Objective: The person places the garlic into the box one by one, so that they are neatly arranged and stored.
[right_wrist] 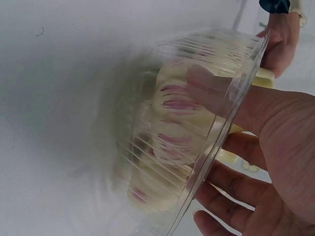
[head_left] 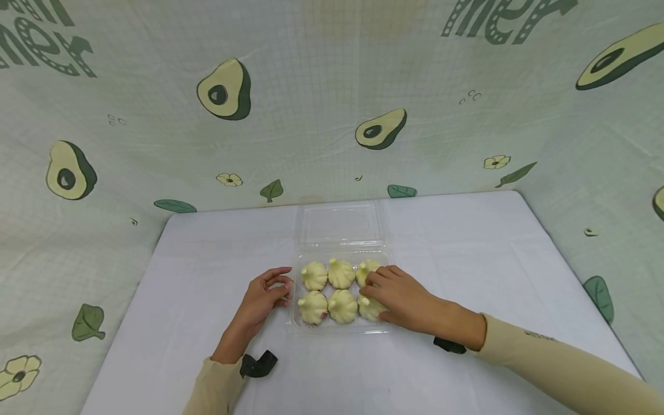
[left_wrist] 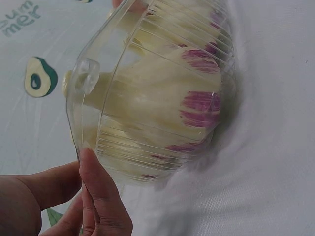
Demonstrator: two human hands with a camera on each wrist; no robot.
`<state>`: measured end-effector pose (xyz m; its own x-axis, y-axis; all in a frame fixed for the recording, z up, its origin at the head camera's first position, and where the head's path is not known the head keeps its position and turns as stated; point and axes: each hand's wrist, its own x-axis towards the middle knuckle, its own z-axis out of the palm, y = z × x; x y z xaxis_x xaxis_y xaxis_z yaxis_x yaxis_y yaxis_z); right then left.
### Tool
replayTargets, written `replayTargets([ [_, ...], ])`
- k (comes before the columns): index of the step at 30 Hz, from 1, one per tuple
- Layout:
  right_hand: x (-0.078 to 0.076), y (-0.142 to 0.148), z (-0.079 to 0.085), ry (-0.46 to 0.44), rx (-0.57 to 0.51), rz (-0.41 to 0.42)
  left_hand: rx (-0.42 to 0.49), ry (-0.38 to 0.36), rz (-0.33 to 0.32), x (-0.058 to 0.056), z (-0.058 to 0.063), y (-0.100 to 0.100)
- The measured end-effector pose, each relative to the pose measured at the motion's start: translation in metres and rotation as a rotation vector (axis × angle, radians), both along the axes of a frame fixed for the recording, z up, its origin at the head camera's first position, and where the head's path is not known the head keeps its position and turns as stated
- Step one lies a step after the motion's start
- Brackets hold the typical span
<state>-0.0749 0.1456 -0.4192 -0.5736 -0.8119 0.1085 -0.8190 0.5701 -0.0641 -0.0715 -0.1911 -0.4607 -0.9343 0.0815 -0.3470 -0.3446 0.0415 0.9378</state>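
Note:
A clear plastic clamshell box lies on the white cloth with two rows of garlic bulbs in it, their stems up. My left hand pinches the box's left rim between thumb and fingers, as the left wrist view shows close up. Over the right end of the box, my right hand grips the front right garlic bulb. Its thumb presses the bulb inside the clear wall in the right wrist view. Purple streaks mark the bulbs' lower parts. My right fingers partly hide the back right bulb.
The box's clear lid stands open at the back, hinged along the far edge. White cloth covers the table. Behind and beside it hangs a pale green curtain with avocado prints. Black straps sit at my wrists.

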Motion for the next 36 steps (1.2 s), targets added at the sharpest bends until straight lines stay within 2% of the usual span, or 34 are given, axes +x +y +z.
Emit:
replayTargets([
  [17, 0.002, 0.005, 0.004, 0.008, 0.007, -0.013, -0.009, 0.000, 0.000, 0.000, -0.003, -0.001],
  [24, 0.004, 0.013, 0.012, -0.026, -0.064, -0.024, -0.002, 0.003, -0.005, 0.000, 0.000, -0.001],
  [29, -0.002, 0.022, 0.017, -0.034, -0.178, -0.110, 0.002, 0.006, -0.004, 0.000, -0.001, 0.000],
  [36, -0.022, 0.035, 0.018, -0.024, -0.279, -0.326, 0.004, 0.002, -0.007, 0.001, 0.003, 0.000],
])
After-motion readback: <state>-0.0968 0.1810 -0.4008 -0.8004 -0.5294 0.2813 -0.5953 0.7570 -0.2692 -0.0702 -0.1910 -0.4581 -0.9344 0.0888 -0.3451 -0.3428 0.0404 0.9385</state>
